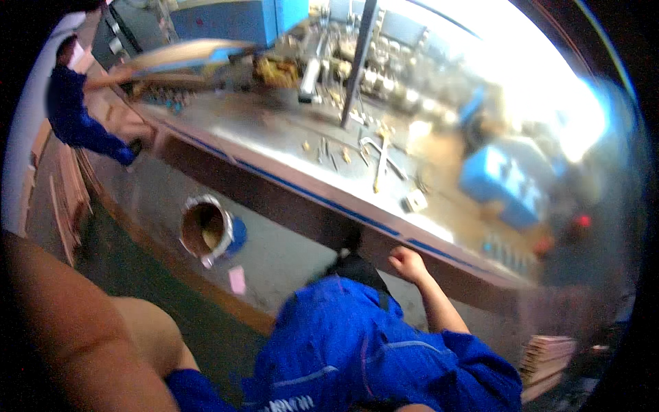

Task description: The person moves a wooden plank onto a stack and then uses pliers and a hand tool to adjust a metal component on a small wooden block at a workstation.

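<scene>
My right hand [407, 263] grips the front edge of a long metal workbench [274, 185], fingers curled over its brown rim. My bare right forearm runs down from it to a blue sleeve, and my blue work jacket [357, 350] fills the lower middle. A bare left arm [75, 329] crosses the lower left corner close to the camera; its hand is out of the picture. On the bench top beyond my right hand lie wrenches [379, 159] and small metal parts.
A round bucket [206, 230] stands on the floor under the bench, with a pink slip [237, 280] near it. A person in blue [72, 113] at far left holds a long board [185, 55]. Blue box [501, 182] at right, board stack [546, 357] lower right, dark post [357, 65].
</scene>
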Demonstrator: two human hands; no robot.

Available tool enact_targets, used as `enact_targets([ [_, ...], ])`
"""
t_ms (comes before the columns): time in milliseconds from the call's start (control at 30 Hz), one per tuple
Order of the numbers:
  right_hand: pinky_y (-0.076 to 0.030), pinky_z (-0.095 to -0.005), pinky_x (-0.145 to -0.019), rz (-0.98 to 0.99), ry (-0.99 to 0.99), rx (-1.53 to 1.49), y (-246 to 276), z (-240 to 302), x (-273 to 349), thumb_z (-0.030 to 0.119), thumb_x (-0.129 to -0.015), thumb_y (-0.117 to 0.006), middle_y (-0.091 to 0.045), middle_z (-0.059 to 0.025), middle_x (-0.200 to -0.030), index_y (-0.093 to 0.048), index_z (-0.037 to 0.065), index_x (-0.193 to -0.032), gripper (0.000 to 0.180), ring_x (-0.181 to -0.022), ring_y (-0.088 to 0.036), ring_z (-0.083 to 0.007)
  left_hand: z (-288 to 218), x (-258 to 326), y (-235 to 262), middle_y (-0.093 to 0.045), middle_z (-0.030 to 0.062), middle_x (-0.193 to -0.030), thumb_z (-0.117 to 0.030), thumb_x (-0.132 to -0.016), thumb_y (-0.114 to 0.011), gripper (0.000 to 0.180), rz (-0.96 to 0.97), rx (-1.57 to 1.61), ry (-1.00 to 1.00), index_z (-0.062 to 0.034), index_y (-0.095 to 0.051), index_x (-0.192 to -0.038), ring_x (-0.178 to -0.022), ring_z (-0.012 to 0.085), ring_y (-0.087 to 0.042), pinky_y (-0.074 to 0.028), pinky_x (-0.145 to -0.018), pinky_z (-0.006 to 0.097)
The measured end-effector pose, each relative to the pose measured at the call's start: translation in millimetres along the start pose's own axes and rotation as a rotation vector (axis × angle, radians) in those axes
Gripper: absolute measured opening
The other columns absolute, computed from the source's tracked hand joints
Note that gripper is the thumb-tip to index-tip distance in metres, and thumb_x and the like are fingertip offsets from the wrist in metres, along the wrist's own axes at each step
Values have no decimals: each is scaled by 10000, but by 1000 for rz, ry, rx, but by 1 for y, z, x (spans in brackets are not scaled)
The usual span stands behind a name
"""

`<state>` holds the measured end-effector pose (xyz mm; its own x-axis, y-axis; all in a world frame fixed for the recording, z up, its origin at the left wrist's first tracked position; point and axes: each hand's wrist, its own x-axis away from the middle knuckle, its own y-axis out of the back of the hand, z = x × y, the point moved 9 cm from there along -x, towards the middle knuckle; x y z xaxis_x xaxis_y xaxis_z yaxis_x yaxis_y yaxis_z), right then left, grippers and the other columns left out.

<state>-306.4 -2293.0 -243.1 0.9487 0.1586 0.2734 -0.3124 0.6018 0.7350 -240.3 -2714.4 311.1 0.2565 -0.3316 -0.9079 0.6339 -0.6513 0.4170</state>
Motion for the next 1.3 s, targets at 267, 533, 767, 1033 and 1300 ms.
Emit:
enact_targets([
  [267,-541,-447,-709,15,48,221,11,-25,-17,305,-910,-657,-686,-169,-818,-651,34,-910,271,-775,-675,-332,25,12,-6,-504,195,-1437,-352,-839,-783,760,-172,36,167,27,-473,-1420,-1252,319,-552,-448,-1056,440],
  [533,-564,-421,-824,79,-214,51,-21,-61,17,309,-863,-724,-734,-183,-1024,-703,51,-1071,332,-947,-715,-332,48,18,-25,-506,186,-1430,-346,-851,-770,713,-185,23,184,15,-499,-1402,-1263,316,-540,-429,-1076,443],
  [767,-543,-426,-894,63,-257,82,-13,-13,-122,351,-859,-708,-729,-167,-1039,-692,97,-1127,370,-1021,-691,-343,89,103,-134,-519,196,-1402,-212,-859,-761,600,261,106,623,-10,-529,-1375,-1264,322,-529,-462,-1030,423],
  [1033,-514,-514,-916,-88,-364,123,-28,-48,-281,374,-868,-694,-633,-232,-1172,-508,37,-1225,525,-1063,-639,-433,90,276,-256,-486,164,-1426,-83,-716,-811,660,637,225,1395,-29,-580,-1331,-1155,261,-583,-520,-941,387],
  [1300,-531,-529,-862,-138,-523,160,-47,-74,-338,372,-872,-686,-630,-231,-1128,-469,28,-1168,503,-1021,-658,-421,69,355,-306,-532,148,-1369,-108,-797,-800,591,750,379,1655,-30,-577,-1338,-1081,232,-622,-548,-826,338],
])
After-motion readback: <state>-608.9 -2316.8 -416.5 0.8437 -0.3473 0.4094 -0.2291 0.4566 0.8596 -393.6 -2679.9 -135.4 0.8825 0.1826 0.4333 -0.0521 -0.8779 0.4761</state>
